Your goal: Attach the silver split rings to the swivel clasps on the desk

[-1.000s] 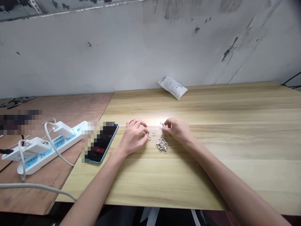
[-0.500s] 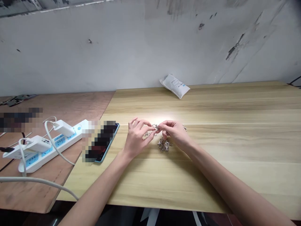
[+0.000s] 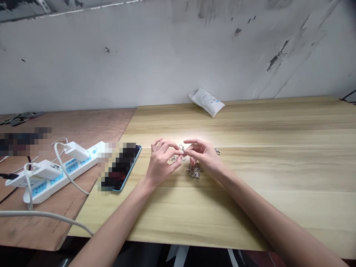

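1. On the pale wood counter (image 3: 267,178), both hands work close together, just above a heap of metal clasps and rings (image 3: 194,171).
2. Fingers of the left hand (image 3: 162,160) and right hand (image 3: 204,155) curve inward, with their tips around one small swivel clasp (image 3: 182,149). Grip: the clasp stands upright between the hands, but this view cannot show which hand pinches it.
3. Small rings (image 3: 174,158) lie just beside the left hand. A lone clasp (image 3: 217,150) lies apart, beyond the right hand.
4. Off to the left lie a phone (image 3: 126,178) and a power strip (image 3: 57,178).
5. Risks: a loosened pinch could drop the clasp into the heap, where it could snag. A careless wrist or finger could scatter the small rings, and glare on the counter could hide them.
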### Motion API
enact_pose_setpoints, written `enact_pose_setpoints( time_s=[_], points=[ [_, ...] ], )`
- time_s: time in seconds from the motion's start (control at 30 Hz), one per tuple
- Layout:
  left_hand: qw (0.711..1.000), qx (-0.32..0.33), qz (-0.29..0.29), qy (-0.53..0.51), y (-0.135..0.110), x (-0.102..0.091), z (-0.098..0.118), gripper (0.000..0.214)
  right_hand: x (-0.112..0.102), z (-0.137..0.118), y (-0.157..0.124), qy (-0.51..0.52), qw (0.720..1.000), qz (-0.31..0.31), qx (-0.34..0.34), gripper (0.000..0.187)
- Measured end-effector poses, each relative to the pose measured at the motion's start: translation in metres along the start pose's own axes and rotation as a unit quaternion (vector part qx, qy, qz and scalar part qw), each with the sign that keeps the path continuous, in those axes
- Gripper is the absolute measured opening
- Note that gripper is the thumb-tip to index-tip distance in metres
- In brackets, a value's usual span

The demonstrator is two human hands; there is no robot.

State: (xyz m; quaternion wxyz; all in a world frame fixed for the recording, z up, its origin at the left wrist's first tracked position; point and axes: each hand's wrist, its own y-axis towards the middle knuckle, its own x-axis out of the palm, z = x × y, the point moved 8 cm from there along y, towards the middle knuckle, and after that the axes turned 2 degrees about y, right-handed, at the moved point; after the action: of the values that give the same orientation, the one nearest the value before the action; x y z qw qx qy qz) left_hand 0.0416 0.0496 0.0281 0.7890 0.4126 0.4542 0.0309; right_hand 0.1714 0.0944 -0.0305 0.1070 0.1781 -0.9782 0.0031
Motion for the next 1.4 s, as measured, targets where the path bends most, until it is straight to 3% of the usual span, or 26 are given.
enact_pose_setpoints(
  time_s=[0.17, 0.5, 0.93, 1.4],
  points=[
    [1.0, -0.003, -0.002, -0.008, 0.001, -0.002, -0.001, 0.006, 0.012, 0.004, -0.004, 0.007, 0.996, -0.071, 0.055, 0.032],
    [0.997, 0.013, -0.055, -0.06, -0.001, 0.006, -0.002, 0.008, 0.004, -0.001, -0.004, -0.027, 0.996, -0.074, 0.041, 0.031],
    [0.997, -0.055, -0.025, -0.054, -0.001, 0.004, -0.01, 0.005, 0.015, 0.002, -0.004, -0.003, 0.999, -0.028, -0.034, 0.031],
    [0.995, -0.085, -0.017, -0.05, -0.001, 0.003, -0.011, 0.005, 0.019, 0.007, -0.005, -0.002, 1.0, -0.025, -0.008, 0.031]
  ],
)
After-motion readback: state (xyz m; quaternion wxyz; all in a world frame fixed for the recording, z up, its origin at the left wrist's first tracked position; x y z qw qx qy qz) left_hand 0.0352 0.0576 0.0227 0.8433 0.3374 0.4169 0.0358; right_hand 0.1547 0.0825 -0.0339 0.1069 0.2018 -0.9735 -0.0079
